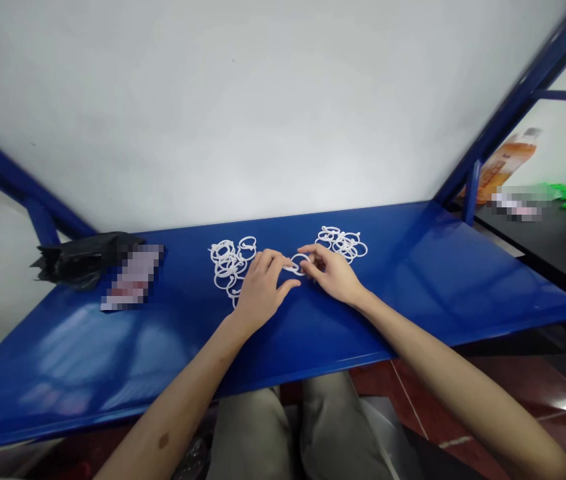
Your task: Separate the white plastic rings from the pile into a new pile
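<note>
A white plastic ring (295, 269) sits between the two hands, just above or on the blue tabletop (273, 360); which, I cannot tell. The right hand (333, 272) has its grip closed on the ring's right side, thumb and fingers pinching it. The left hand (263, 285) is loosely open, fingertips at the ring's left edge, thumb spread. Similar rings lie in a left pile (225, 269), partly behind the left hand, and a far-right pile (345, 248). A black plastic bag (85, 260) lies far left.

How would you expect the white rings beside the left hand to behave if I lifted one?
Those white rings look thin, so each is probably light. They overlap, so lifting one might drag its neighbours. The blue surface looks glossy, so sliding seems likely.
</note>
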`<state>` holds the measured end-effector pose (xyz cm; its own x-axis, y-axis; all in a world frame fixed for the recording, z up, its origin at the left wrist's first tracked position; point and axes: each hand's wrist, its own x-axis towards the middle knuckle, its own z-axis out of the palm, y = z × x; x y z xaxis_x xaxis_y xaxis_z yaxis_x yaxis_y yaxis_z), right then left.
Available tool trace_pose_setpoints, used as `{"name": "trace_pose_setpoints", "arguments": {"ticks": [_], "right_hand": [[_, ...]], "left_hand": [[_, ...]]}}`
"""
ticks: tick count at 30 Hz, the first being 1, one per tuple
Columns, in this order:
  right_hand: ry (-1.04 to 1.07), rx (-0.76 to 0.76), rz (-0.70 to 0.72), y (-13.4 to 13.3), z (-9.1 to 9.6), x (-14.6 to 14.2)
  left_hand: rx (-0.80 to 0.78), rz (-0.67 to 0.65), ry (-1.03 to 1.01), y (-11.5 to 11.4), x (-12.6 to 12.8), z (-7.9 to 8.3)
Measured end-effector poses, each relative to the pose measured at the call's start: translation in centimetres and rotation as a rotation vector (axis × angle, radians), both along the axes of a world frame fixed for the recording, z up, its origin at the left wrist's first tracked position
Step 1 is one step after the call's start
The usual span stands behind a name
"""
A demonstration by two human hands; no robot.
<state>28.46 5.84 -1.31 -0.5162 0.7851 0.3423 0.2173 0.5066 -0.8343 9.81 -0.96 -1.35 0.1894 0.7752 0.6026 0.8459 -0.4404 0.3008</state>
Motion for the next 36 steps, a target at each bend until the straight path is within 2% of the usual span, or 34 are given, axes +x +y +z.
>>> {"name": "trace_pose_setpoints", "arguments": {"ticks": [7, 11, 15, 20, 24, 27, 29, 31, 36], "right_hand": [[0.017, -0.016, -0.006, 0.8, 0.4, 0.9], [0.000, 0.020, -0.013, 0.7, 0.5, 0.8], [0.028, 0.031, 0.039, 0.2, 0.8, 0.8], [0.019, 0.108, 0.088, 0.0, 1.0, 0.8], [-0.048, 0.286, -0.028, 0.6, 0.9, 1.1], [-0.065, 0.326, -0.170, 1.3, 0.8, 1.5], [-0.047, 0.281, -0.231, 1.5, 0.8, 1.6], [-0.009, 0.190, -0.231, 1.5, 0.8, 1.6], [0.081, -0.091, -0.041, 0.6, 0.6, 0.7]], "left_hand": [[-0.210, 0.038, 0.040, 0.3, -0.1, -0.4], [-0.237, 0.047, -0.039, 0.1, 0.1, -0.4], [-0.338, -0.010, -0.160, 0.1, 0.2, -0.4], [-0.374, -0.118, -0.107, 0.4, -0.1, -0.2], [-0.311, -0.021, -0.040, 0.6, -0.6, -0.2], [-0.247, 0.077, 0.095, 0.6, -0.9, -0.5], [-0.202, 0.114, 0.139, 0.6, -0.9, -0.5], [-0.155, 0.122, 0.121, 0.4, -0.7, -0.5], [-0.060, 0.052, 0.105, 0.2, -0.4, 0.0]]}}
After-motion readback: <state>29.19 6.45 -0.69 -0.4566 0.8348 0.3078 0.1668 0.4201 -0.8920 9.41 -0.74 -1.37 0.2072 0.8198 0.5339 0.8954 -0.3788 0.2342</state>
